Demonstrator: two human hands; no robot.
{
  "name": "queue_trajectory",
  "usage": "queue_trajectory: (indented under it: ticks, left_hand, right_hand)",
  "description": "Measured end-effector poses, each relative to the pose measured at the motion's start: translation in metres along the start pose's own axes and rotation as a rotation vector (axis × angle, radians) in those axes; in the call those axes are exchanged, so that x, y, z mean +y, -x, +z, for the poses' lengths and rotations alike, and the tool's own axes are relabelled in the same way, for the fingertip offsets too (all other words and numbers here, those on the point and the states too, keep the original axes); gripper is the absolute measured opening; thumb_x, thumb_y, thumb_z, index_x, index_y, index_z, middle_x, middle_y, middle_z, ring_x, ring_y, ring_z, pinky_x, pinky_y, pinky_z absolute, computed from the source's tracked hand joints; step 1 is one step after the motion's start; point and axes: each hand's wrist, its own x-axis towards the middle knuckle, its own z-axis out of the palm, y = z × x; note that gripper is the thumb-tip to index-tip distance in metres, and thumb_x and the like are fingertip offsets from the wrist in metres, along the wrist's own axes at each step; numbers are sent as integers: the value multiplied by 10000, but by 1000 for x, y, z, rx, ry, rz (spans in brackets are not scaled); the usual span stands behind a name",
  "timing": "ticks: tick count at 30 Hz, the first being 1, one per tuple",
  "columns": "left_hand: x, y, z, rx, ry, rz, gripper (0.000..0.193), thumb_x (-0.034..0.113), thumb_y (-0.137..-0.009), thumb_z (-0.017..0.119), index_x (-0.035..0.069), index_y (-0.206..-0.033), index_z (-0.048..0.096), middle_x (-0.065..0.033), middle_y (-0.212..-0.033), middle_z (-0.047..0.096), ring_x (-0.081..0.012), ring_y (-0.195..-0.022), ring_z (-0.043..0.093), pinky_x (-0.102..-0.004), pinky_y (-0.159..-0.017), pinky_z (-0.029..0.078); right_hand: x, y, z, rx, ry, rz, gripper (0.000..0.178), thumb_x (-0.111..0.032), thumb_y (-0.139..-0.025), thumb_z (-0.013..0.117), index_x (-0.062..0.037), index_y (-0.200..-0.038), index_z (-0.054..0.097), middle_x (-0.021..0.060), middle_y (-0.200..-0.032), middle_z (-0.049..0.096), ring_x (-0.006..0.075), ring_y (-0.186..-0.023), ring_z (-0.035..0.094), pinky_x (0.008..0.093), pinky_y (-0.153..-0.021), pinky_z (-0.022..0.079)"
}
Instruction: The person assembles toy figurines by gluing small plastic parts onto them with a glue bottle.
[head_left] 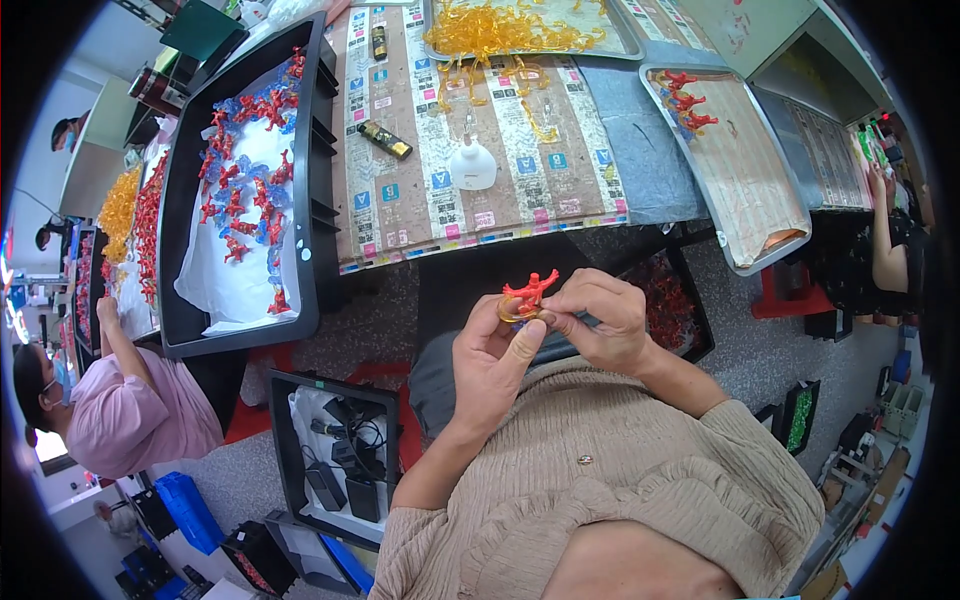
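A small red toy figure with its arms spread (532, 288) is held up in front of my chest. An amber, curved piece (509, 306) and a bit of blue show at its base. My left hand (492, 358) is closed around the base from the left, with the thumb pressed against it. From the right, my right hand (606, 322) pinches the lower part of the figure, fingertips close to my left thumb. My fingers hide part of the base and how the pieces meet.
A black tray (318, 205) of red figures and blue pieces stands left. On the paper-covered table are a white bottle (473, 167), a small black-and-gold tube (385, 140) and an amber-parts tray (640, 48). A metal tray (755, 190) lies right. Co-workers sit at both sides.
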Motion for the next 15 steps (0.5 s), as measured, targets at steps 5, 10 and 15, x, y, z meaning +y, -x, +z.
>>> queue_trajectory:
  ticks: [5,10,15]
  left_hand:
    - [-2,0,2,48,-165,99,185,27,-884,635,-25,-1061,631,-48,-1045,536,-89,-916,539,-215,-788,443]
    - [1,-1,3,66,-240,156,161,30,-878,642,-27,-1029,639,-45,-1020,536,-89,-887,540,-211,-757,449]
    - [0,-9,-5,154,-503,275,172,22,-813,683,-11,-979,652,-60,-892,558,-105,-774,561,-218,-643,454]
  right_hand:
    - [-3,1,4,41,22,-69,187,53,-700,754,16,-852,651,115,-772,648,203,-650,618,279,-573,492]
    - [-3,2,6,47,26,-92,187,49,-707,749,17,-865,656,115,-789,649,202,-663,620,278,-570,493]
    - [-7,-1,4,-17,41,-13,174,23,-736,737,9,-897,672,99,-785,645,194,-661,616,267,-570,490]
